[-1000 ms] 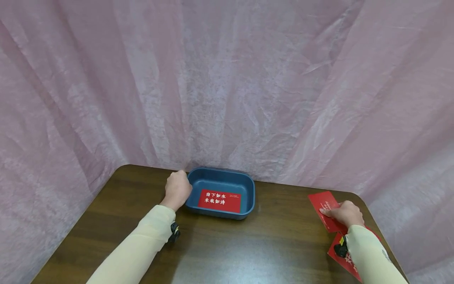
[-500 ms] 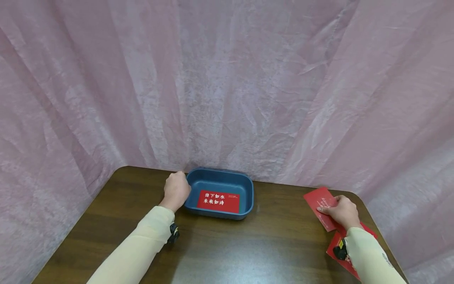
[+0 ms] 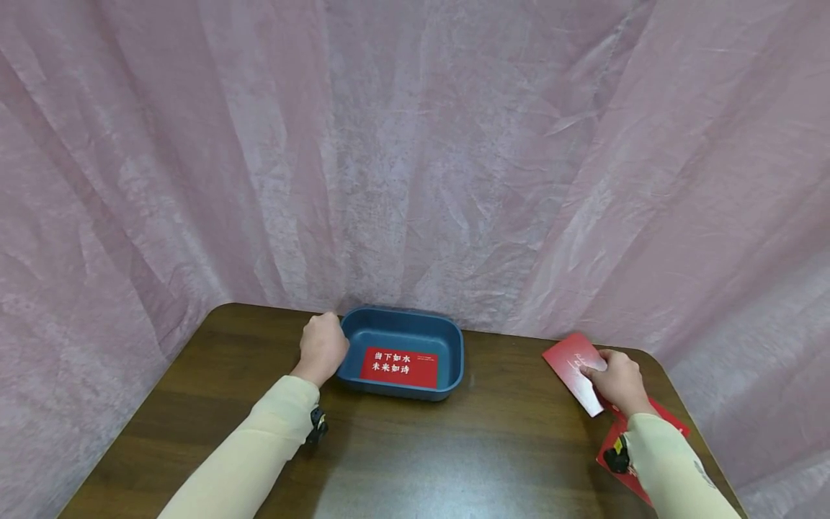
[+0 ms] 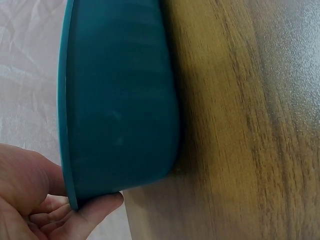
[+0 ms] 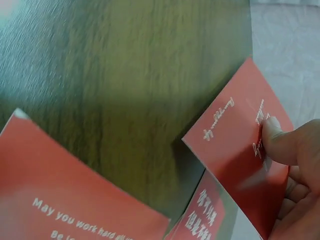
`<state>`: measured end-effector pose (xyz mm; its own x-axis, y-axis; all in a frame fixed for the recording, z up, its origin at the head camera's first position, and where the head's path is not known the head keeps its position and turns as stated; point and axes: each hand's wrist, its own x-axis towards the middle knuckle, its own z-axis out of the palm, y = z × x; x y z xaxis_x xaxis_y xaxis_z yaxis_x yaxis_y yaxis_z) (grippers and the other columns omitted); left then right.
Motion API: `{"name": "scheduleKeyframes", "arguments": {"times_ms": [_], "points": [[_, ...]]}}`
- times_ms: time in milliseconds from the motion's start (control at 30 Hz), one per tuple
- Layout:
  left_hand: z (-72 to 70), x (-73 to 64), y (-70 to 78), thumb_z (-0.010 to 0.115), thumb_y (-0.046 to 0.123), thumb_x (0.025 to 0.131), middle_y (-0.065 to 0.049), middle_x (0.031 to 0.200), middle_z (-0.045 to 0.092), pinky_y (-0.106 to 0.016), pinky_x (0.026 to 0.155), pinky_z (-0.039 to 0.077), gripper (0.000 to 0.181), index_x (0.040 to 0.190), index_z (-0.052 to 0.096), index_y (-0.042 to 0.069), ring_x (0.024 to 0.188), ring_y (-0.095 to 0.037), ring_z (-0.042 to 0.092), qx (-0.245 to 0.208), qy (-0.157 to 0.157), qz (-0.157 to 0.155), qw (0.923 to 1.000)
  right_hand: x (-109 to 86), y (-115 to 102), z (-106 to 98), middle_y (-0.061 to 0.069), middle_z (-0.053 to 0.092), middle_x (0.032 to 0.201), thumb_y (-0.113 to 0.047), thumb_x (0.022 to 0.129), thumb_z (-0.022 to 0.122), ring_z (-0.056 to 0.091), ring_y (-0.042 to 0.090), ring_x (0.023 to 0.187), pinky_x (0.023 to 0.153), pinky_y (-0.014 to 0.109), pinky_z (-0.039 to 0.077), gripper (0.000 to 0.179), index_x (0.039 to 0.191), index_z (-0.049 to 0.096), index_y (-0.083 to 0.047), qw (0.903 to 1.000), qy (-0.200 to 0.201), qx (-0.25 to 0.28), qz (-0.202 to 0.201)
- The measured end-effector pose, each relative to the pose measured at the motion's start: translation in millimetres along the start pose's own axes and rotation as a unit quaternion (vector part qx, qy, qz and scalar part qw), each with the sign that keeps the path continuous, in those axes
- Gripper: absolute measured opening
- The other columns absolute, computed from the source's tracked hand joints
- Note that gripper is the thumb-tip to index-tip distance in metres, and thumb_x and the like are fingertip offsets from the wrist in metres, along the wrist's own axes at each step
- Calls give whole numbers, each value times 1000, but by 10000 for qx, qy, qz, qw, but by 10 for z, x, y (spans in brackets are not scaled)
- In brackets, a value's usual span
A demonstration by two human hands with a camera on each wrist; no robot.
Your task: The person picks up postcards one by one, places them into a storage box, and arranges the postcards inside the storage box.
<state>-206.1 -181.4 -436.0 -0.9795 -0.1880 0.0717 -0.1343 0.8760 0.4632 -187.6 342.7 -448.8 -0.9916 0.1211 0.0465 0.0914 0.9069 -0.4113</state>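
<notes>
My left hand [image 3: 323, 349] grips the left end of a blue rectangular tray [image 3: 403, 392]; in the left wrist view the thumb presses the outer wall while the fingers curl at the rim. Inside the tray lies a red card [image 3: 400, 368] with white Chinese characters. At the right, my right hand [image 3: 620, 380] pinches another red card [image 3: 576, 364] with white script, thumb on its face. This card is raised and tilted above the table. Beneath the right hand and wrist lie more red cards [image 3: 614, 432], partly covered by the arm.
The brown wooden table [image 3: 493, 440] has rounded far corners. Pink curtain [image 3: 402, 158] hangs right behind its far edge. In the right wrist view, a card with English words [image 5: 75, 185] lies at the lower left.
My right hand has lifted the pinched card and shifted it slightly left and away from me, tilting it so its face catches the light. The left hand stays on the tray.
</notes>
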Motion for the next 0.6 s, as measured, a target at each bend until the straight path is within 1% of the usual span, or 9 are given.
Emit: {"name": "scheduleKeyframes", "arguments": {"times_ms": [133,267,367,467,600], "points": [[5,2,1,59,10,82,-12,64,63,-30,38,44,13,72,62,3,51,-23,60,-9,36,22,10000,11,-100,-27,30,58,118,-23,90,57,55,46,103,81,55,44,43,122,56,6,9999,3,85,-120],[12,4,2,60,10,82,-14,66,64,-31,40,45,13,72,63,3,53,-24,62,-25,102,56,9999,27,-200,-46,29,59,117,-19,93,52,55,43,103,83,56,44,38,122,56,5,9997,17,152,-186],[12,5,0,60,10,82,-15,69,65,-33,41,47,12,73,63,2,55,-25,63,-38,92,45,9999,32,-288,-64,27,62,112,-17,93,51,57,39,99,82,54,44,34,119,59,4,9993,149,178,-280],[17,7,-6,60,11,82,-15,71,66,-34,43,48,11,75,63,2,57,-26,63,-40,77,5,10000,38,-390,-93,23,65,109,-18,93,53,59,34,92,77,48,46,34,119,60,2,9984,329,168,-430],[28,5,-16,60,11,82,-14,71,65,-34,43,48,11,75,62,3,57,-25,63,-68,70,-23,9999,55,-539,-144,19,68,101,-18,91,57,58,23,76,65,34,45,31,117,62,0,9965,496,225,-634]]}}
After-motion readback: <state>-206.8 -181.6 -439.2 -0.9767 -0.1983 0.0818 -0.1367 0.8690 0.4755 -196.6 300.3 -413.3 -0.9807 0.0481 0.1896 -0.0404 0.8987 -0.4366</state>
